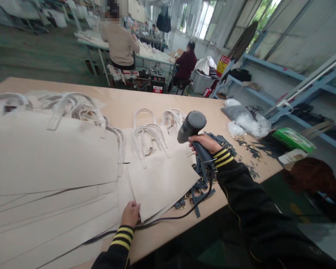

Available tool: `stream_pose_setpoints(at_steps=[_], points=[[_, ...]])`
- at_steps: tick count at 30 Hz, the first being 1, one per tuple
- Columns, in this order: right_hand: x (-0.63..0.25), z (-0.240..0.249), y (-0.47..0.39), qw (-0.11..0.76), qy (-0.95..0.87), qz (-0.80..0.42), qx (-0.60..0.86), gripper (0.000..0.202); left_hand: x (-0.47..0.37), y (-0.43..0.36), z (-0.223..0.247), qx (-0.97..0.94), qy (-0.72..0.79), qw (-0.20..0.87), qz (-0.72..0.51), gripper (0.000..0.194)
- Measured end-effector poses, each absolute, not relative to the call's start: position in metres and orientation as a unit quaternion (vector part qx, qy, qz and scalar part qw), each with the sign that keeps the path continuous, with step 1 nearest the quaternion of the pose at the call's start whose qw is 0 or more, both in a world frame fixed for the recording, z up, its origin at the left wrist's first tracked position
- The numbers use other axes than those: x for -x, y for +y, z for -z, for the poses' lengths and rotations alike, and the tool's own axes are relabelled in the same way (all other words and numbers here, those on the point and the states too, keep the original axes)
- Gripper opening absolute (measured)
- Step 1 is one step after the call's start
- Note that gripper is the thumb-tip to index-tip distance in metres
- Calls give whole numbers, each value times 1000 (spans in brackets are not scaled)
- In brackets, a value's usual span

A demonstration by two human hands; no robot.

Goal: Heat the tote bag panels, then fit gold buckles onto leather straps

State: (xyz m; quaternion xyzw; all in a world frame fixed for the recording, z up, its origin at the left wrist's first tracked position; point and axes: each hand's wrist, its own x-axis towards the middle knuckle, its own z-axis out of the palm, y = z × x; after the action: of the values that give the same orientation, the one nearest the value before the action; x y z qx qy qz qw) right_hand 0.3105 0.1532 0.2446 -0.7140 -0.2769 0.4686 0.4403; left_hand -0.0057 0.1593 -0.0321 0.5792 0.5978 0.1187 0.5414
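My right hand (205, 143) is wrapped round the handle of a dark grey hair dryer (192, 124), held above the table's middle. Its black cord (175, 216) runs down and left along the front of the table. Under the dryer lies a cream bag panel (162, 181) with two looped handles (149, 138) at its far edge. My left hand (131, 213) grips this panel at its near left corner, fingers closed on the edge. To the left is a fanned stack of larger cream panels (53, 149), also with looped handles.
Dark blue straps with gold metal fittings (204, 183) lie right of the panel, with more small hardware (252, 151) beyond. Clear plastic bags (249, 121) and a green box (294, 140) sit at the right edge. Blue shelving (291, 73) stands right; two seated people work at a far table (154, 56).
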Motion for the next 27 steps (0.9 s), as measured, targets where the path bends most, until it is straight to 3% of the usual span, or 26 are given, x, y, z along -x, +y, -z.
stream_pose_setpoints(at_steps=[5,13,20,27], points=[[-316,-244,125,449,-276,-471,707,14,8,140,27,-538,589,589,-127,12],[-289,-270,6,379,-288,-520,709,29,7,107,25,-415,621,652,-127,8],[-237,-226,-18,309,-278,-697,584,30,29,102,14,-384,694,563,-232,12],[-193,-182,14,297,-304,-757,496,29,37,132,3,-480,701,474,-231,17]])
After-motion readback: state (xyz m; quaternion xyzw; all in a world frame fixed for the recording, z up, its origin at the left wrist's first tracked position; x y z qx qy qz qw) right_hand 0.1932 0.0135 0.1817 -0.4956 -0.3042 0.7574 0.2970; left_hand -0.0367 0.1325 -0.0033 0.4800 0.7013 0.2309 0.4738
